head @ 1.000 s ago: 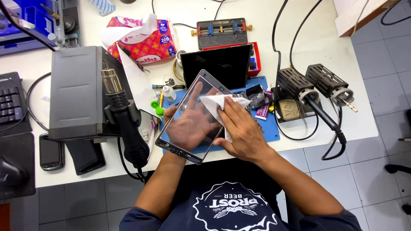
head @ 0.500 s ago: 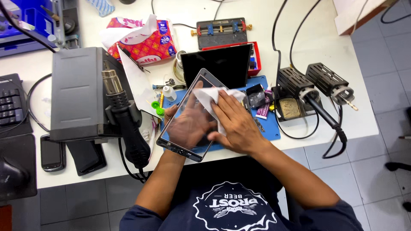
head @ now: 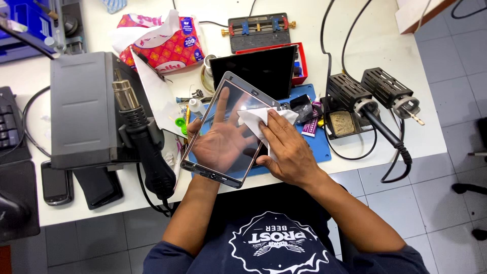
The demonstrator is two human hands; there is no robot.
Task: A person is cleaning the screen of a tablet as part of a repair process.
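Two hands work on one thin glass panel (head: 228,134) in the head view, the only view there is. The left hand (head: 220,142) lies beneath the panel with fingers spread flat, seen through the clear glass, so it carries the sheet from under rather than pinching it; its grip is wide and open against the underside. The right hand (head: 286,149) presses a folded white tissue (head: 256,122) onto the panel's upper face near its right edge, fingers closed down on the tissue. The panel is held just above the blue mat (head: 314,152) at the near edge of the bench (head: 365,30), about midway along it. Its long axis runs on a diagonal, from the near-left corner by the person's wrist up toward the far right, where its top corner comes close to the dark tablet (head: 258,71) propped in a red tray (head: 303,63). The face being rubbed is tilted up toward the camera. By my reading the step in hand is wiping the glass clean, and the next stroke calls for steady support from below and light, even pressure, since the sheet looks thin. Toward the left edge of the bench a hot-air gun (head: 144,142) rests against its grey station (head: 83,109); a red tissue pack (head: 162,43) sits toward the far edge, and two soldering irons (head: 373,109) in black stands lie toward the right edge.
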